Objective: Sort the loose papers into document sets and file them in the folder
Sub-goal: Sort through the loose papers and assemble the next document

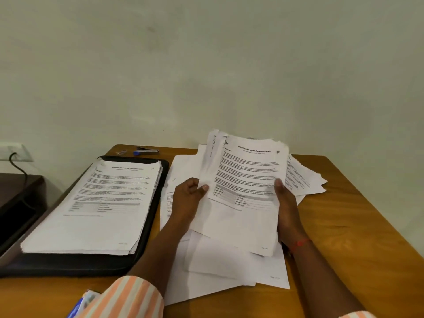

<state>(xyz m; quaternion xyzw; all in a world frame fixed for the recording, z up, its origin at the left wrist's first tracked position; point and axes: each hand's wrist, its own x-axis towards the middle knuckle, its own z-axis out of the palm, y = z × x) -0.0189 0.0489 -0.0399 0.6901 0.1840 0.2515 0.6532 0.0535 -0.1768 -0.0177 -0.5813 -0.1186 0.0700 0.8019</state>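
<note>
Both hands pinch a sheaf of printed pages at frame centre — left hand on its left edge, right hand on its right — above loose papers strewn on the wooden surface. At left, an open black folder holds a neat stack.

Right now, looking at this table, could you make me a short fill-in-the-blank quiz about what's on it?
1. The left hand and right hand hold the bundle of papers above the wooden ____.
2. The sorted stack lies in an open folder coloured ____.
3. The stapler near the wall has a ____ end.
4. The left sleeve bears orange and white ____.
Missing words: table; black; blue; stripes.
</note>
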